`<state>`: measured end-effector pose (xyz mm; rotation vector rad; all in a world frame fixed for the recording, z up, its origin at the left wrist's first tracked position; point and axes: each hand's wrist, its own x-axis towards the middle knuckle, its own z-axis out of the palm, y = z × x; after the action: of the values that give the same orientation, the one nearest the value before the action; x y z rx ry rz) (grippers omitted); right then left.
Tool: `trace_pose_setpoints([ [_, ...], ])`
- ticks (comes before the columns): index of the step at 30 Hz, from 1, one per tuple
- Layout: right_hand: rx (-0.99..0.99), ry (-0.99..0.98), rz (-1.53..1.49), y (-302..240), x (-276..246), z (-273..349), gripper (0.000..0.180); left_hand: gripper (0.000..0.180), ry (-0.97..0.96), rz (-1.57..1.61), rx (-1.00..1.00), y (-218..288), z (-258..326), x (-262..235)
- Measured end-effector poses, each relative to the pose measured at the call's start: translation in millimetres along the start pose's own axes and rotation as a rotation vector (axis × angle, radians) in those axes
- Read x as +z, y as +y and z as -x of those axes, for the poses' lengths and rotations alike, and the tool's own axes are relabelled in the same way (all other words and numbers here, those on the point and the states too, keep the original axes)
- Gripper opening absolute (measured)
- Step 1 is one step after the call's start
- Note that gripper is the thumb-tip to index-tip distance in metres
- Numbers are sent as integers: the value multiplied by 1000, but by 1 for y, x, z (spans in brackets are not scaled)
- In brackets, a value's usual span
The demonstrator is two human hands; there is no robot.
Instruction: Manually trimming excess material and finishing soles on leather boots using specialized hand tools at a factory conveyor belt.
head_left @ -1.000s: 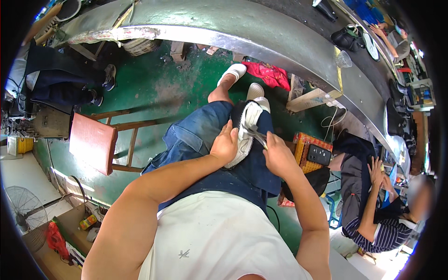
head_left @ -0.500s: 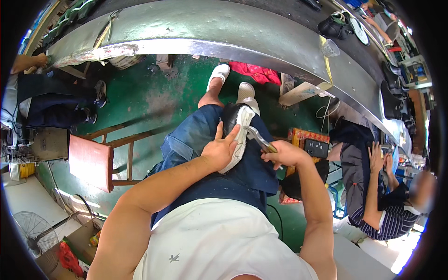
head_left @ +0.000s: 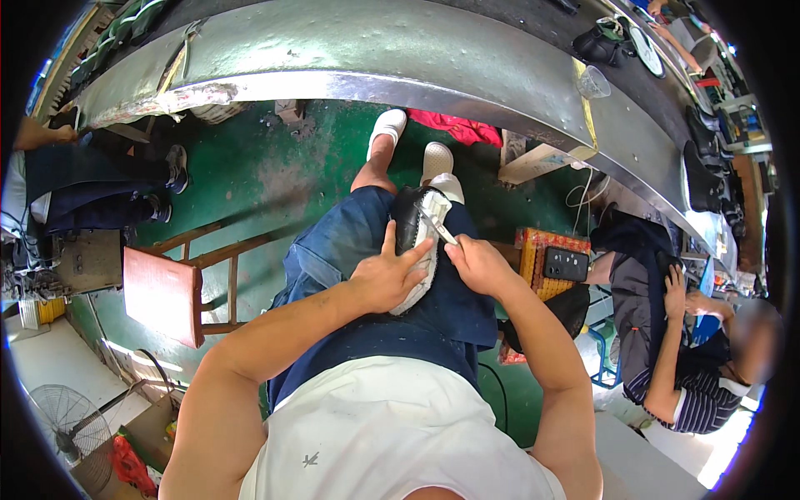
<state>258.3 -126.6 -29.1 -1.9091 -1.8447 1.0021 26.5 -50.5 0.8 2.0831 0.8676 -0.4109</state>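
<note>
A shoe [head_left: 406,218] with a black upper and white sole lies sole-up across my thighs, its toe pointing away from me. My left hand [head_left: 383,279] grips it from the left side, fingers spread over the upper and the sole edge. My right hand [head_left: 483,265] is closed around the handle of a metal hand tool [head_left: 437,225], like a pair of lasting pincers. Its metal head rests against the sole near the toe end. Most of the tool's handle is hidden in my fist.
A long metal-edged workbench [head_left: 333,86] runs across in front, with black shoes [head_left: 598,46] and a clear plastic cup [head_left: 593,83] on it. A wooden stool [head_left: 163,292] stands left. At right, a phone [head_left: 566,264] lies on a red-and-yellow box; a co-worker [head_left: 667,350] sits beyond.
My right hand has moved left and slightly up, bringing the tool's head onto the sole. The shoe is turned slightly, and my left hand keeps its hold.
</note>
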Motion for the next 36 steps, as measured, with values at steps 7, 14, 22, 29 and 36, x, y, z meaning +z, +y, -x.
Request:
trace_pose_setpoints([
  [7, 27, -116, -74, -37, -11, 29, 45, 88, 322, 528, -105, -29, -1, 38],
  [14, 300, -131, -378, -13, 0, 48, 46, 97, 230, 734, -328, -9, -24, 7],
  [22, 429, 235, -1330, -16, 10, 15, 53, 101, 313, 875, 286, -38, -15, 14],
  [29, 259, 256, -1021, -41, 45, 24, 46, 120, 193, 620, 415, -55, -12, 28],
  [36, 196, 216, -890, -40, 54, 37, 48, 127, -31, 595, 284, -49, 26, 3],
])
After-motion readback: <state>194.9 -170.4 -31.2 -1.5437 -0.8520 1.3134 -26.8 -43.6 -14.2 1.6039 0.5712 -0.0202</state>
